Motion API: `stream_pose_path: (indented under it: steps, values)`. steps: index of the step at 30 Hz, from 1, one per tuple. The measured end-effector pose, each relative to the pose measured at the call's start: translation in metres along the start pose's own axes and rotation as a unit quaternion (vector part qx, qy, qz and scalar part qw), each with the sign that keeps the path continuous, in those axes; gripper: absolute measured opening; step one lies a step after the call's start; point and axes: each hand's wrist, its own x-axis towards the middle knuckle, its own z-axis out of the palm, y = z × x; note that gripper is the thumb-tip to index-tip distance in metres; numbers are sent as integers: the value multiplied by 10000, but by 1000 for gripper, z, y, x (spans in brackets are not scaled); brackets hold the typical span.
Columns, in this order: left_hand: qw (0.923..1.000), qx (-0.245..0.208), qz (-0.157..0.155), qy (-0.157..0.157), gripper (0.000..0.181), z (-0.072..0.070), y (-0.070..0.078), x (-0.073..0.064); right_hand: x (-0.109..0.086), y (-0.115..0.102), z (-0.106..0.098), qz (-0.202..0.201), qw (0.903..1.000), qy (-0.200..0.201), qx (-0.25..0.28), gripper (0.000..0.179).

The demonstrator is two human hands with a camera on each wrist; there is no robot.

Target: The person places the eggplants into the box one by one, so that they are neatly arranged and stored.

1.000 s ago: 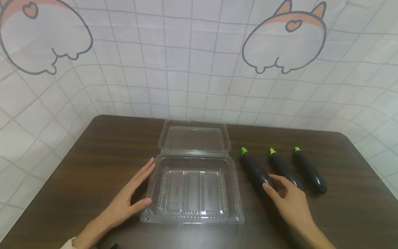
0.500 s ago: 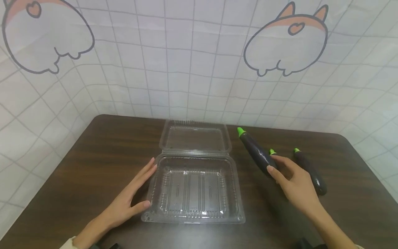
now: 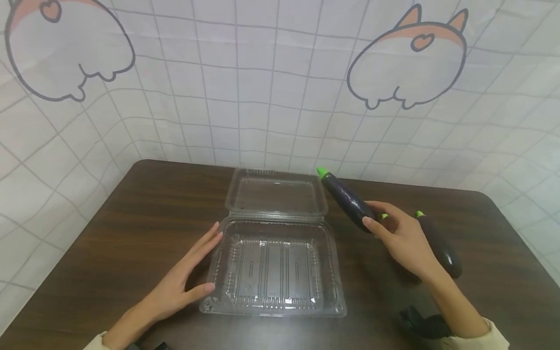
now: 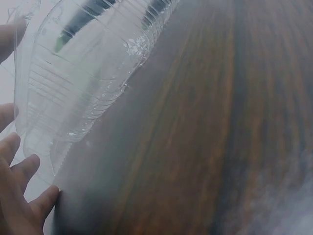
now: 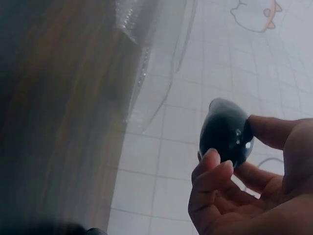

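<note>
My right hand (image 3: 400, 238) grips the thick end of a dark eggplant (image 3: 347, 197), whose green tip points up and to the left near the lid's right corner. In the right wrist view the thumb and fingers close round the blunt end of this eggplant (image 5: 226, 133). My left hand (image 3: 177, 282) rests with extended fingers along the left rim of a clear plastic clamshell container (image 3: 273, 272). The container lies open, its lid (image 3: 276, 194) folded back toward the wall. In the left wrist view, fingertips sit at the clear wall of the container (image 4: 73, 93).
Two more eggplants lie on the dark wooden table (image 3: 144, 218) at the right. One eggplant (image 3: 439, 245) shows well; the other eggplant's green tip (image 3: 384, 216) peeks out behind my right hand. A white gridded cloth (image 3: 280, 87) with cartoon animals hangs behind.
My right hand has lifted the nearest eggplant off the table and carried it up and leftward toward the container. The left hand has stayed at the container's left rim.
</note>
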Motion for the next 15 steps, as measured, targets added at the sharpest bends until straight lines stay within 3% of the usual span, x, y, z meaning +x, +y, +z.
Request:
stream_pose_path:
  steps: [11,15]
  values:
    - [10000,48,-37,-21,78,0,1,0,18,-9,6,-865,9933,-451,612,42]
    - [10000,42,-22,8,79,0,0,-1,25,-15,9,-1298,9884,-533,581,41]
